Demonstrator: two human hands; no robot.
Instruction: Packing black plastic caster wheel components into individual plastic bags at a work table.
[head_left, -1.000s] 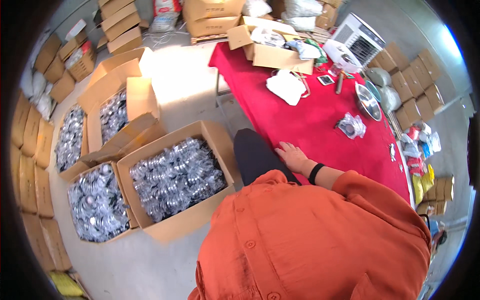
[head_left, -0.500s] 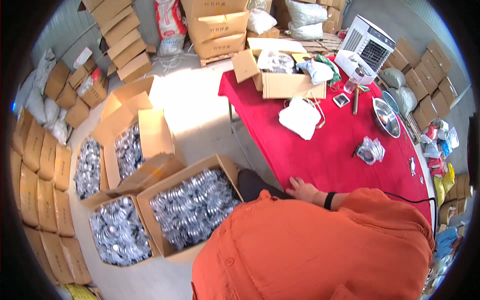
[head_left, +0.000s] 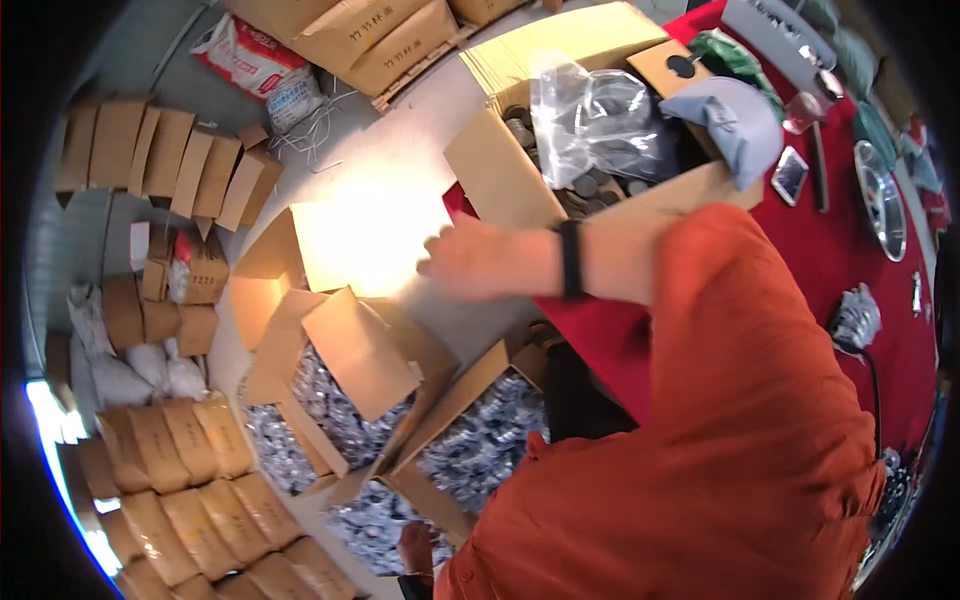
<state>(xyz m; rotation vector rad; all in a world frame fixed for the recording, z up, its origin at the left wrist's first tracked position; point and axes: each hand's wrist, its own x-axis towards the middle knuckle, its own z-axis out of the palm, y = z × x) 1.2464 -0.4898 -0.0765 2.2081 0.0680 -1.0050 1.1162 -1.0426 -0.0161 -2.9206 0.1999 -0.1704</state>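
My right hand [head_left: 468,264], blurred, with a black band [head_left: 570,258] on its wrist, reaches left from an orange sleeve. Its fingers are apart and hold nothing. It hovers in front of an open cardboard box [head_left: 520,165] standing on the red table [head_left: 850,250]. That box holds dark round metal pieces and a clear plastic bag [head_left: 590,120]. Below the hand, open boxes on the floor [head_left: 340,410] are full of small silvery packets. My left hand [head_left: 415,548] shows only partly at the lower edge, beside one of these boxes [head_left: 480,450]; its grip is hidden.
A grey cap [head_left: 735,120], a phone [head_left: 788,175], a metal bowl [head_left: 882,200] and a bundle of silvery parts [head_left: 855,318] lie on the red table. Flat and closed cartons [head_left: 180,170] line the left floor, with white sacks [head_left: 265,70] behind.
My right hand has left the red table's edge and swung left in front of the box. The view has shifted closer to the table's far end.
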